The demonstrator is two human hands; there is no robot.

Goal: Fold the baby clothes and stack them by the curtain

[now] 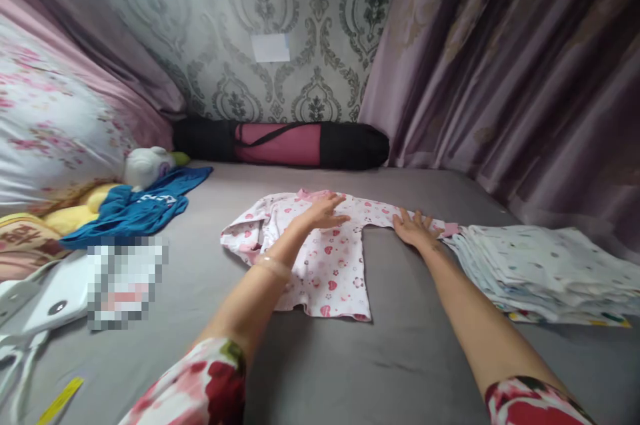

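Observation:
A small white long-sleeved shirt (pixel 340 272) with pink hearts and flowers lies on the grey bed sheet. Its pink collar points away from me. My left hand (pixel 325 212) is over the upper chest just below the collar, fingers spread. On the right sleeve, stretched straight out sideways, my right hand (pixel 414 228) rests flat with its fingers apart. The left sleeve is bent down beside the body, and my left forearm hides part of that side. The right cuff reaches a stack of folded cloths (pixel 550 252).
Along the wall lies a black and pink long bag (pixel 280 143). To the left are a blue garment (pixel 135 208), a white plush toy (pixel 147 167), a floral pillow (pixel 55 112), a white bag-like item (pixel 60 298) and a yellow strip (pixel 60 402). Curtains (pixel 475 65) hang at the right.

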